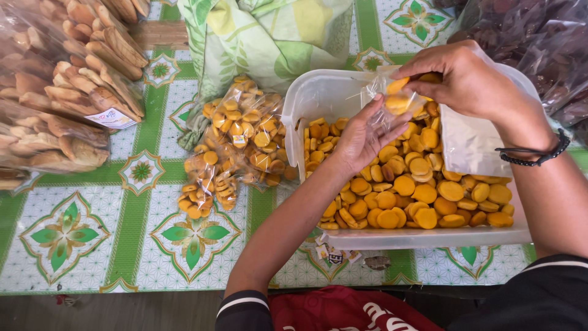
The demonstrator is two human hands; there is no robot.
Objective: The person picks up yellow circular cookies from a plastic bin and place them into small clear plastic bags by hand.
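A clear plastic tub (318, 92) holds several round yellow-orange biscuits (416, 190). Over the tub my left hand (364, 138) holds a small clear plastic bag (392, 92) from below, with a few biscuits inside it. My right hand (465, 76) is at the bag's mouth, fingers pinched on a biscuit (398, 84). A black bead bracelet (539, 156) circles my right wrist. A flat clear bag (468, 141) lies against the tub's right side under that wrist.
Filled clear bags of the same biscuits (239, 144) lie left of the tub on the green-and-white patterned tablecloth (92, 233). Bags of long pale biscuits (61, 92) sit far left, a green cloth bundle (269, 37) behind, dark bagged goods (539, 37) top right.
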